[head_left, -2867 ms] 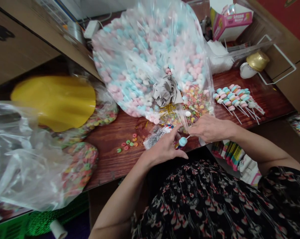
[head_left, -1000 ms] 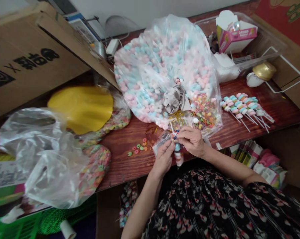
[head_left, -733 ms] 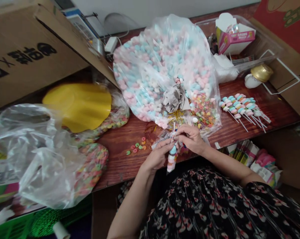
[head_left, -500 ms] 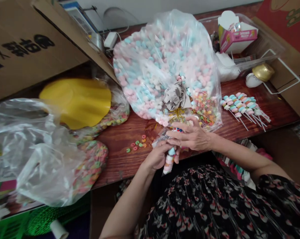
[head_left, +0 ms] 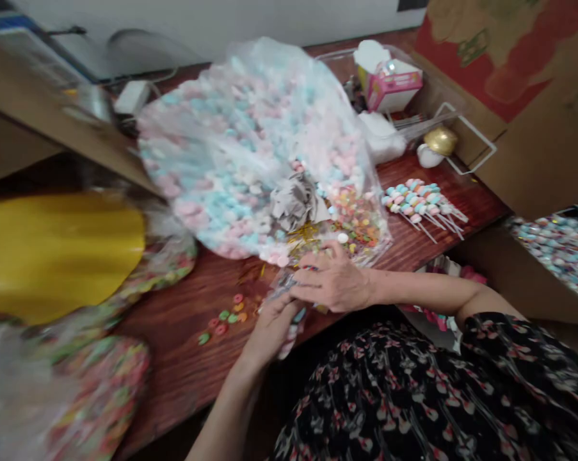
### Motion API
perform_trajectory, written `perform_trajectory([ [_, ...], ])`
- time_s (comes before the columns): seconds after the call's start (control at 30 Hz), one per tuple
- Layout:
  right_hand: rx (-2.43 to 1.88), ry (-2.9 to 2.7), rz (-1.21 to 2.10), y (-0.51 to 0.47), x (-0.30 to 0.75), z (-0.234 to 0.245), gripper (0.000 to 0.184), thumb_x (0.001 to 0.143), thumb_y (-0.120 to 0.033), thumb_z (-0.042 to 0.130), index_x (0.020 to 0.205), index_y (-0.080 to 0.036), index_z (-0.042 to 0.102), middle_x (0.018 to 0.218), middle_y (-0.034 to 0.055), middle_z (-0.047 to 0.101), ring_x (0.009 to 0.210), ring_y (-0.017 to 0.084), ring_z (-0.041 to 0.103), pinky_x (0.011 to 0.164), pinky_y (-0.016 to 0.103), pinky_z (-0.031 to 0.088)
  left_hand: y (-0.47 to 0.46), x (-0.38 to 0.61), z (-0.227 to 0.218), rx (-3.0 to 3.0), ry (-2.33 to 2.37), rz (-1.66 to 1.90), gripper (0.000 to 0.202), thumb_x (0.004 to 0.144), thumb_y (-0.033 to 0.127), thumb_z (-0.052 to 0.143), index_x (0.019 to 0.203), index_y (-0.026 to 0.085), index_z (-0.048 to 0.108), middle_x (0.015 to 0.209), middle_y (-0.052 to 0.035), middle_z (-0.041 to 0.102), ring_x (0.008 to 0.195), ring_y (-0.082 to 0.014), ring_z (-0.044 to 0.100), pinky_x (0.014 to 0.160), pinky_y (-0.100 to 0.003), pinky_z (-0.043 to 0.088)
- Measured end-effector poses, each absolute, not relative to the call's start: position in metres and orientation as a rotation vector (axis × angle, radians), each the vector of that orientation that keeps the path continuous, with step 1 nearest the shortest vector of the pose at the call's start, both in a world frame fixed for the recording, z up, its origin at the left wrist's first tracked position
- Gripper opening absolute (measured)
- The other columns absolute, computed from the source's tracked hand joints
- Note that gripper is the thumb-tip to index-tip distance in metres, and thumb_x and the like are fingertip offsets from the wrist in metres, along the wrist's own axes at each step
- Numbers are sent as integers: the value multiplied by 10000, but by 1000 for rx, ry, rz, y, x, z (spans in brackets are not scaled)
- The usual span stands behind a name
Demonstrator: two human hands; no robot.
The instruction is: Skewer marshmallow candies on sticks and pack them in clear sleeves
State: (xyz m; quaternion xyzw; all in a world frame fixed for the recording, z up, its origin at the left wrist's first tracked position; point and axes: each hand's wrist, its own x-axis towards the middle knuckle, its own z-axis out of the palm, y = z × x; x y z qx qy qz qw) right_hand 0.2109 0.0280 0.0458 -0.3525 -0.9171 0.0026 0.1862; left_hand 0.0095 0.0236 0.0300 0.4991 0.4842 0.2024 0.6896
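Note:
My left hand (head_left: 270,322) is closed round a candy skewer in a clear wrapper (head_left: 291,328) at the table's front edge; the sweets poke out below the fingers. My right hand (head_left: 333,282) lies over the top of the same wrapper, fingers curled on its upper end. Behind both hands sits a big clear bag of pink, blue and white marshmallows (head_left: 240,147). A bag of coloured candy rings (head_left: 360,221) lies just beyond my right hand. The picture is smeared by motion.
Finished candy skewers (head_left: 420,200) lie in a row at the right. Loose candy rings (head_left: 224,315) dot the wooden table (head_left: 183,358). A yellow sheet (head_left: 53,253) and more ring bags (head_left: 101,397) sit left. A pink box (head_left: 389,86) and cardboard boxes (head_left: 533,115) stand behind.
The camera has swung right and blurred. My right hand has dropped flat over the wrapper's top, and my left hand has stayed wrapped round the skewer, which now sits lower.

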Motion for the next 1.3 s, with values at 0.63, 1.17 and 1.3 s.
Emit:
perform_trajectory([
  [0.63, -878, -2845, 163, 116, 126, 50, 190, 842, -119, 517, 809, -199, 686, 900, 60, 687, 982, 240, 486, 823, 419, 251, -44, -49, 15, 648, 1366, 879, 297, 748, 441, 689, 829, 157, 649, 496, 25, 565, 307, -46, 337, 299, -154, 209],
  [1.17, -895, -2706, 626, 135, 113, 39, 147, 824, -87, 464, 882, -160, 578, 849, 51, 673, 779, 159, 562, 702, 282, 348, -39, -79, 13, 325, 1071, 1106, 248, 754, 379, 699, 771, 151, 602, 563, -4, 603, 345, -69, 440, 284, -151, 248],
  [1.3, -958, -2165, 1167, 125, 138, 44, 58, 847, -158, 467, 844, -165, 524, 753, 6, 657, 638, 103, 549, 638, 227, 380, -20, -69, 16, 348, 1038, 1166, 230, 702, 313, 750, 790, 128, 645, 684, -33, 659, 508, -114, 586, 354, -171, 374],
])
